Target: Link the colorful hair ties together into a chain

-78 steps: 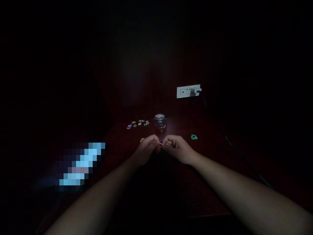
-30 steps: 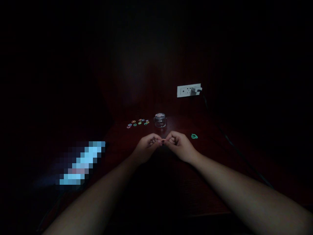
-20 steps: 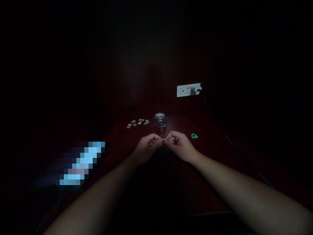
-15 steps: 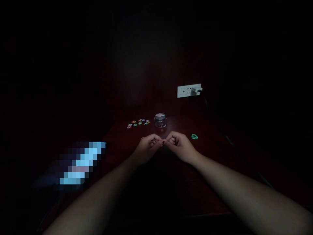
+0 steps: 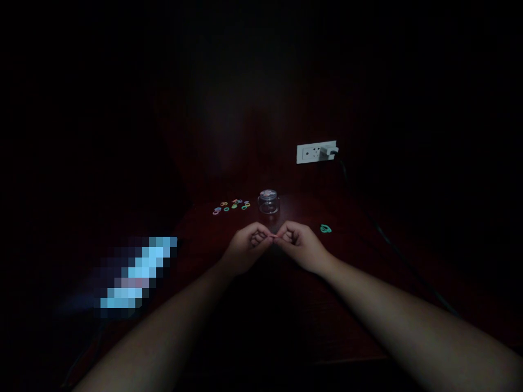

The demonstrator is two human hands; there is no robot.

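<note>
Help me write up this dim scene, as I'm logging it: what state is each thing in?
Left hand: closed, fingertips pinching
Right hand: closed, fingertips pinching
Small pinkish piece: held between both hands, exact shape unclear
Jar: upright, lid on
Coloured rings: scattered
Green item: lying loose
Wall socket: in use
Adapter: plugged in
Pixelated device: lit

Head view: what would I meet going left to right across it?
Pixelated bright patch → cluster of small coloured rings → clear lidded jar → green loops → right-hand cable. Left out, as they overlap others in the order: left hand, right hand, wall socket.
</note>
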